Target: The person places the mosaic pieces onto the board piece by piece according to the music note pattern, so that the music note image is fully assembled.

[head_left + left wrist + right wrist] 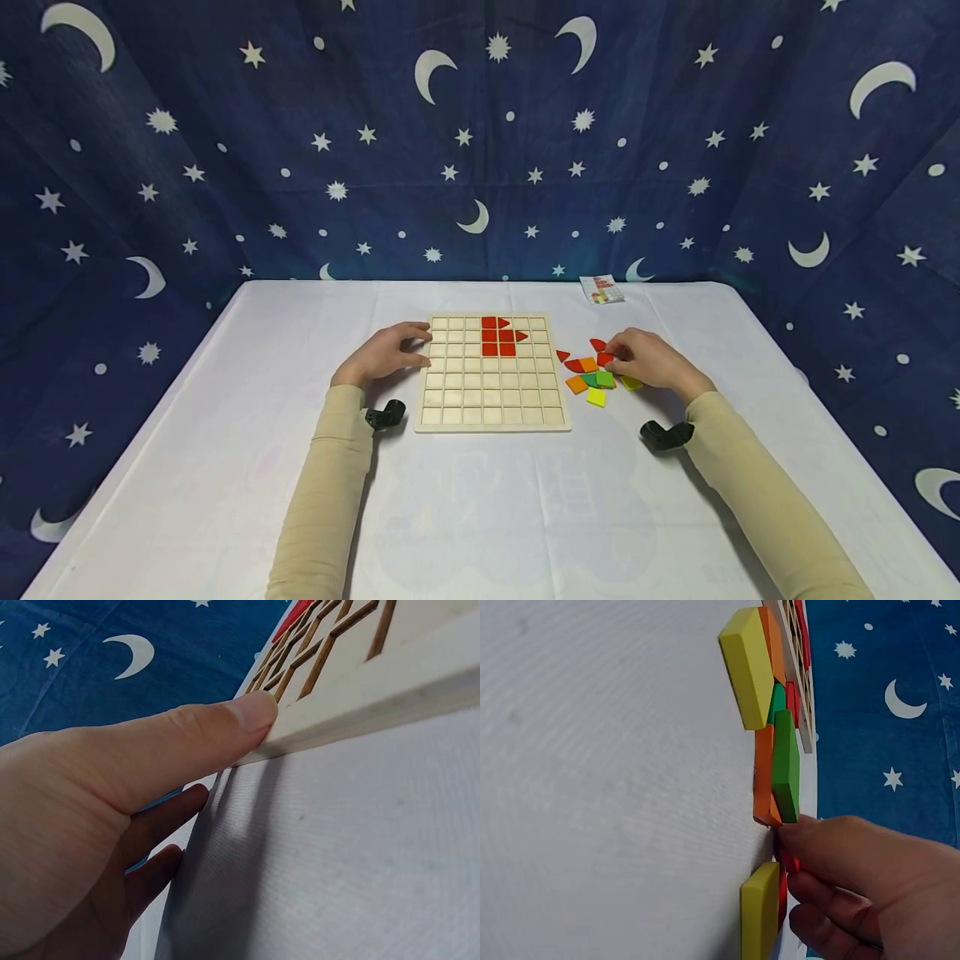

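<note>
My left hand (386, 352) rests at the left edge of a wooden grid board (491, 398). Its thumb lies against the rim in the left wrist view, the other fingers extended and relaxed. Several red square tiles (490, 336) and two red pointed tiles (522, 337) sit in the board's upper cells. Over the loose tiles right of the board, my right hand (651, 358) pinches a red tile (605, 359) between thumb and fingers; its full shape is hidden. Near it lie a green square tile (786, 766), an orange tile (763, 772) and a yellow tile (759, 911).
Another yellow tile (596, 397), an orange tile (577, 384) and a red pointed tile (562, 356) lie between the board and my right hand. Farther back on the white tabletop (480, 508) is a small printed card (602, 289). A starry blue cloth (390, 192) hangs behind.
</note>
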The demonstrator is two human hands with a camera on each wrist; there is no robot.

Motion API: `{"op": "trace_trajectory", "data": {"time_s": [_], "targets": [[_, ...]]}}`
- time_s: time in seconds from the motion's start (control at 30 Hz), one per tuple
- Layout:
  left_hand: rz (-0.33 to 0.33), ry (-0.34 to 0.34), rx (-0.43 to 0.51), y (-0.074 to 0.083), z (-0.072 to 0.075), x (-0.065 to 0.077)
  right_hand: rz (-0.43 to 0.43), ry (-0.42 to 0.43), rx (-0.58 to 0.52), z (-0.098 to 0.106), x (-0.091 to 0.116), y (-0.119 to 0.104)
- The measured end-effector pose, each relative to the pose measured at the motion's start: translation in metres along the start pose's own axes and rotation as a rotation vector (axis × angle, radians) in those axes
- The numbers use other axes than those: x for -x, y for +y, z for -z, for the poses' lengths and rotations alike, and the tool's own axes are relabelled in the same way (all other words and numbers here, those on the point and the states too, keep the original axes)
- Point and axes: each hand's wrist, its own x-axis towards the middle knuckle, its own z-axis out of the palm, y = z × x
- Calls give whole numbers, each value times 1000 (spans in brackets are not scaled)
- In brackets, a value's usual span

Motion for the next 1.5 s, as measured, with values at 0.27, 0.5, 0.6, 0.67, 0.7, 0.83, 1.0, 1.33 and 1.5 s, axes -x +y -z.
{"op": "trace_trajectory", "data": {"time_s": [0.27,0.5,0.6,0.67,0.7,0.83,1.0,1.33,1.5], "targets": [[6,5,1,2,0,2,-13,47,-24,1,-6,-3],[4,10,4,4,1,3,-16,96,-57,-1,-12,-13],[9,7,5,4,1,3,-1,91,-71,-2,-15,-18],[13,6,6,4,1,3,25,84,-70,-3,-18,-22],[14,5,6,4,1,3,41,78,-72,-3,-20,-23],[21,2,5,4,1,2,107,60,-60,-5,-28,-33],[24,0,1,3,1,1,148,15,-30,-8,-40,-49],[24,-2,9,2,0,0,219,-32,62,-18,-55,-77],[25,-3,5,2,1,0,253,-27,105,-21,-60,-85]]}}
